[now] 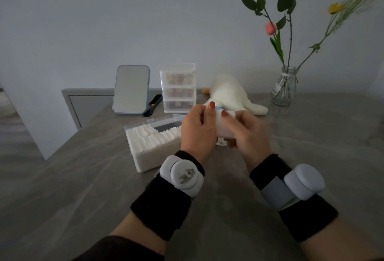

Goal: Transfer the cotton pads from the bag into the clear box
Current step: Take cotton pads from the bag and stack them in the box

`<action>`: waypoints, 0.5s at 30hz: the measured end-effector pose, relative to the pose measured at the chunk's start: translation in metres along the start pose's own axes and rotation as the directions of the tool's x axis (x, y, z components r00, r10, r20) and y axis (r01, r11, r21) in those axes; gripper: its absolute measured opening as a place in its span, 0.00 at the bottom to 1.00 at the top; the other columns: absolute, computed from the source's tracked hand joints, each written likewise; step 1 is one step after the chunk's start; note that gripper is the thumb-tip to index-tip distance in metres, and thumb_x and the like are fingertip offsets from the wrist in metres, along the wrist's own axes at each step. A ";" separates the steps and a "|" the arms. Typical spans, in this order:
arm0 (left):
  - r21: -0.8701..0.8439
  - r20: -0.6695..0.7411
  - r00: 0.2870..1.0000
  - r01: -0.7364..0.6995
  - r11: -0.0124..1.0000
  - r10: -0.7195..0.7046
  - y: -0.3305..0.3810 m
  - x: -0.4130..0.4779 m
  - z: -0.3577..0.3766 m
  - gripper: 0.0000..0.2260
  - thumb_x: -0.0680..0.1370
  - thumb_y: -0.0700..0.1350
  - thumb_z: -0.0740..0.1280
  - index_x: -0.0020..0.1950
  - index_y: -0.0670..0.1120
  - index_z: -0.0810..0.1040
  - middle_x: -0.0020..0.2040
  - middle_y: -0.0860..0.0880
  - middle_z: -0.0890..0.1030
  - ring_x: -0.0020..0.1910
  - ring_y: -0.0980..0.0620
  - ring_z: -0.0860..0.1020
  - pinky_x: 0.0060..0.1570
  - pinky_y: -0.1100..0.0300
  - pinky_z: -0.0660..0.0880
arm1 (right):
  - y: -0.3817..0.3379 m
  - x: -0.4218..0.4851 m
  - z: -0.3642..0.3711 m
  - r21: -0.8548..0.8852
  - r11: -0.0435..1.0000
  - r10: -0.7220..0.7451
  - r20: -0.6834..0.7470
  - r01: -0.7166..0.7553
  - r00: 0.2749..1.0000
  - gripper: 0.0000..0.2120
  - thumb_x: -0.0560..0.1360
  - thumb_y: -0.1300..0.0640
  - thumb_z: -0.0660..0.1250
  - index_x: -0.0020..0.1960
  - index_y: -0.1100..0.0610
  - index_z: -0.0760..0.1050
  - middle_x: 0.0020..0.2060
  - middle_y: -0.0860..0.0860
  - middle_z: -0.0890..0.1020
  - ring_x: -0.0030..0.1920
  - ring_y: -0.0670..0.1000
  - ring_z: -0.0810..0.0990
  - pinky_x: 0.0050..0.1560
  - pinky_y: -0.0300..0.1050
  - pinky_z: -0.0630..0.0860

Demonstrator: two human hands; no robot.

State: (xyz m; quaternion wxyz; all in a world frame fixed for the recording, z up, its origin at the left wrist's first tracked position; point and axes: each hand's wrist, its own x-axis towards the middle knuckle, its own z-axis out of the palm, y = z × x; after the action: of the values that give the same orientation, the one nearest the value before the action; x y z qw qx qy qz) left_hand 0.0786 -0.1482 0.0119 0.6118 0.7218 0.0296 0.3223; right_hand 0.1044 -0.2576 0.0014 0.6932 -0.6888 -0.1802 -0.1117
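Both our hands hold the bag above the grey table: our left hand and our right hand grasp it with closed fingers. To the left stands the clear box, touching the table, with cotton pads inside.

**Both hands raised together, fingers closed in a shared grip**

The left hand and right hand meet above the table, backs toward the camera, fingers curled and pinching what they hold between them. The left thumb and a right fingertip point upward, side by side. Both forearms reach forward, each wrapped in a black wristband carrying a pale rounded device.
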 end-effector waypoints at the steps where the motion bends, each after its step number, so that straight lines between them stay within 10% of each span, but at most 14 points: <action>1: 0.006 -0.013 1.000 -0.015 1.000 0.015 0.000 0.000 0.000 0.16 0.82 0.53 0.61 0.37 0.47 0.72 0.33 0.47 0.76 0.33 0.46 0.75 0.35 0.43 0.77 | 0.000 -0.001 0.001 -0.029 0.999 -0.019 -0.018 0.019 1.000 0.17 0.75 0.47 0.66 0.40 0.62 0.77 0.31 0.54 0.78 0.34 0.52 0.77 0.31 0.45 0.73; 6: 0.027 -0.056 0.998 -0.039 0.999 0.041 0.001 0.005 -0.003 0.16 0.82 0.52 0.61 0.36 0.49 0.71 0.32 0.49 0.75 0.32 0.48 0.75 0.32 0.48 0.76 | -0.007 0.000 0.002 0.207 0.968 0.155 -0.043 -0.143 0.987 0.15 0.79 0.50 0.62 0.44 0.61 0.77 0.32 0.55 0.78 0.30 0.52 0.75 0.27 0.43 0.70; 15: 0.046 -0.240 0.963 -0.114 0.992 0.121 0.004 0.034 -0.044 0.11 0.80 0.51 0.65 0.41 0.48 0.78 0.31 0.52 0.79 0.28 0.53 0.75 0.31 0.53 0.74 | -0.005 0.000 0.002 0.116 0.991 0.079 -0.083 -0.069 0.993 0.08 0.79 0.57 0.65 0.47 0.62 0.76 0.28 0.52 0.80 0.26 0.47 0.77 0.25 0.40 0.72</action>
State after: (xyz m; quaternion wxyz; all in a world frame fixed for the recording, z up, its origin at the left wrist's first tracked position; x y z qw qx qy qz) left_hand 0.0819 -0.0965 0.0316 0.5717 0.6874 0.0663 0.4431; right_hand 0.1023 -0.2562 0.0058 0.7420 -0.6492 -0.1301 -0.1053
